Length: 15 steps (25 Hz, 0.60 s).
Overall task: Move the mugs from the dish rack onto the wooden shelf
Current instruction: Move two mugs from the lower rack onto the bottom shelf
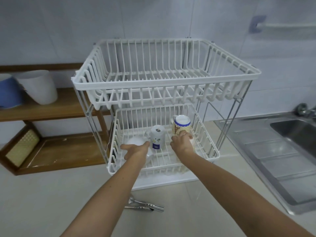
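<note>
Both hands reach into the lower basket of the dish rack (164,93) on a pale table (51,202).
The rack is the landmark: white, two tiers, against a white tiled wall (51,28). In its lower basket stand a white floral mug (157,138) and, right of it, a yellow patterned mug (181,125), both inverted. The left hand (136,149) lies beside the floral mug, its grip loosely spread over a white mug (136,141); firm hold cannot be told. The right hand (182,142) curls its grip around a pale mug (192,142). Left of the rack stands the wooden shelf (56,106), carrying a white cup (40,87) and a blue cup (9,93). Right of the rack lies a steel sink (294,132). In front lie metal tongs (145,205).
</note>
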Each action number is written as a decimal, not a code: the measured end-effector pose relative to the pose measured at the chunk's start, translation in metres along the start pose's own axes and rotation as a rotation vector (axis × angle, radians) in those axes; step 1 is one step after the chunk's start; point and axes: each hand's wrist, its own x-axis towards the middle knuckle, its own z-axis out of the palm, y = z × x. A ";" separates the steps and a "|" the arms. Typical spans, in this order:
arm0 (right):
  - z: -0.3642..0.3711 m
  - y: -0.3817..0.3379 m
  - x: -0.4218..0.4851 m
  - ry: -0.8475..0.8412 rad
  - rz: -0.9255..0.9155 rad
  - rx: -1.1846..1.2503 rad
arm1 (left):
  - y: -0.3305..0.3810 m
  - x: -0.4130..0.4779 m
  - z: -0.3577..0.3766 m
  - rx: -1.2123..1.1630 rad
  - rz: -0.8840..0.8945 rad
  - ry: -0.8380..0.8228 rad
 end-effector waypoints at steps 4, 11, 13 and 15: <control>-0.005 0.033 -0.006 -0.006 0.057 0.296 | -0.009 0.005 -0.007 -0.021 0.063 0.012; 0.008 0.086 -0.046 -0.085 -0.010 2.105 | -0.006 -0.043 -0.090 -0.520 -0.043 -0.677; 0.011 0.075 -0.059 -0.141 -0.131 2.542 | -0.031 -0.048 -0.119 -0.596 -0.120 -0.897; 0.004 0.058 -0.071 -0.168 -0.245 2.772 | -0.058 -0.047 -0.146 -0.719 -0.235 -1.062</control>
